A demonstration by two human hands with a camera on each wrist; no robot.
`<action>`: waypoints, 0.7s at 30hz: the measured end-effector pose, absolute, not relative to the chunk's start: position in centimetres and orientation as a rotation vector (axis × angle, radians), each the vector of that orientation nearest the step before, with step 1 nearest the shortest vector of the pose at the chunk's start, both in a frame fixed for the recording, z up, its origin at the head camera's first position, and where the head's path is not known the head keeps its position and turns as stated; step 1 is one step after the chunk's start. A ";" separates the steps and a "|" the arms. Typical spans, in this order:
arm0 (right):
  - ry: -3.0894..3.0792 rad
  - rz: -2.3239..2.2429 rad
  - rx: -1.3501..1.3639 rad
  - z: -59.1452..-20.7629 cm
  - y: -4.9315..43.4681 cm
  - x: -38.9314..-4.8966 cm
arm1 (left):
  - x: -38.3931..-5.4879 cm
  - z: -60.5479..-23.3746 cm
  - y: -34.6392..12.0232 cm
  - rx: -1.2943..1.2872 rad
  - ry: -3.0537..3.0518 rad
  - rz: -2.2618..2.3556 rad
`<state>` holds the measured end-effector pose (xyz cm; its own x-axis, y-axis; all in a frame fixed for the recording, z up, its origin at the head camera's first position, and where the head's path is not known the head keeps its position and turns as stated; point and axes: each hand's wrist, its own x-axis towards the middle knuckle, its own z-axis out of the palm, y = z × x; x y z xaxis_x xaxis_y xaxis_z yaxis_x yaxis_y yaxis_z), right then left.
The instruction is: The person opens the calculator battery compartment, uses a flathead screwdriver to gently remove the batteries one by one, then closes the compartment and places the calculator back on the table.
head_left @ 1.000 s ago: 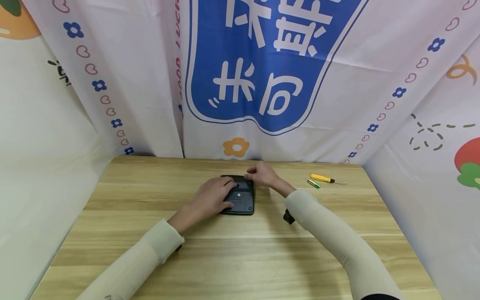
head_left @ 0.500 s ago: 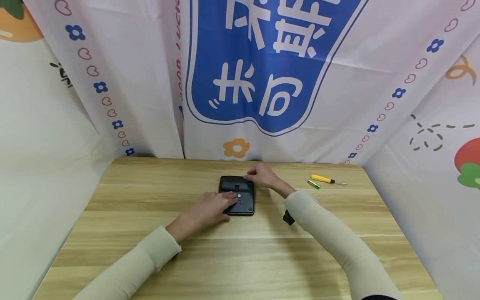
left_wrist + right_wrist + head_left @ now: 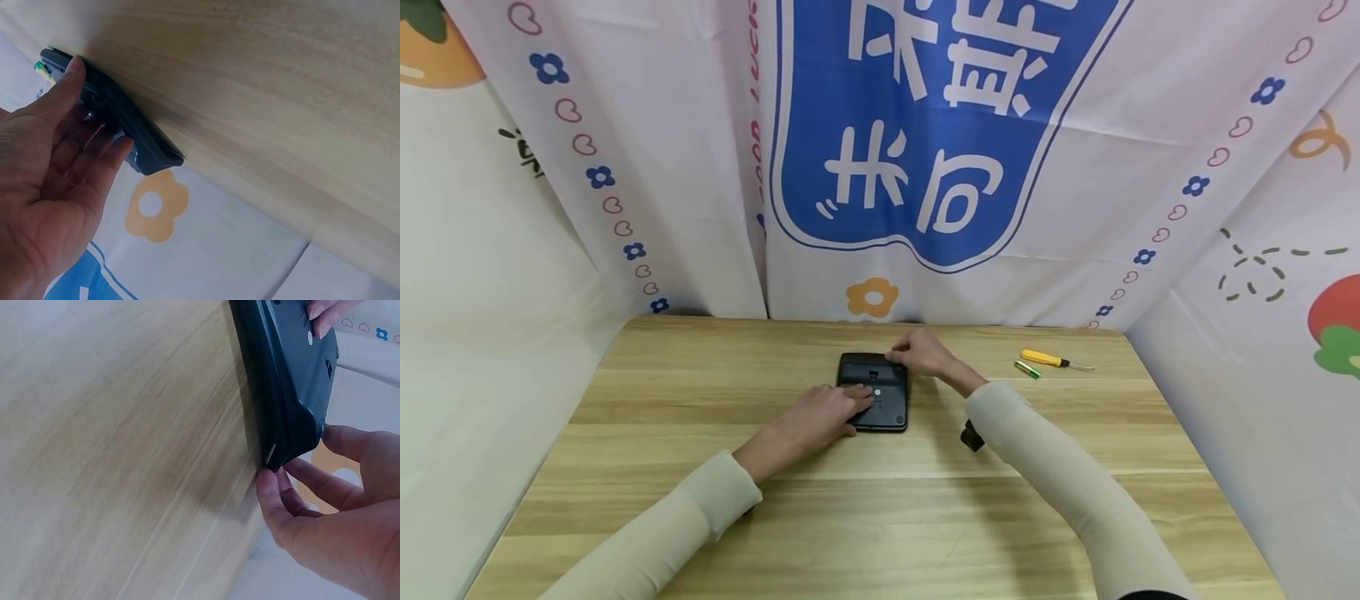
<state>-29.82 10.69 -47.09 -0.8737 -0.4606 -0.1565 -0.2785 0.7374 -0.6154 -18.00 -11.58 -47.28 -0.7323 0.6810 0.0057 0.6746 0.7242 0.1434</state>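
A black calculator-like device (image 3: pixel 891 407), wedge-shaped, lies face down near the back of the table, its underside showing a small slot and a round white spot. My left hand (image 3: pixel 820 415) rests extended fingers on that underside from the left; in the left wrist view the thumb (image 3: pixel 70 75) touches the device's edge (image 3: pixel 147 140). At the far right corner my right hand (image 3: pixel 922 353) pinches the device's thicker end. In the right wrist view, its fingertips (image 3: pixel 267 481) reach beneath the corner, with the thumb (image 3: pixel 344 440) on top. The side facing the table is hidden.
Right of the device lie a green cylindrical battery (image 3: pixel 1027 368) and a screwdriver (image 3: pixel 1043 357) with a yellow handle. The wooden table (image 3: pixel 880 525) ends at a printed cloth (image 3: pixel 715 250) behind, and cloth walls stand on both sides.
My left hand has slid back toward the near left part of the device, uncovering its slot and upper left corner. The right hand stays at the far right corner.
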 end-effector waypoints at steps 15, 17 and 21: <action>2.331 -1.220 -0.231 -47.0 11.3 -29.7 | -18.0 -47.1 -11.7 1.092 2.799 0.286; 2.252 -1.304 -0.148 -47.1 11.4 -29.9 | -18.0 -47.1 -11.7 1.085 2.790 0.286; 2.092 -1.481 0.082 -47.3 11.4 -30.3 | -18.0 -47.0 -11.8 1.081 2.772 0.295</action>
<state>-30.27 11.45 -47.26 -0.8361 -0.2675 -0.4790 0.3631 0.3848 -0.8486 -18.01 -11.84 -46.95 -0.7287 0.6814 -0.0689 0.6517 0.7208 0.2361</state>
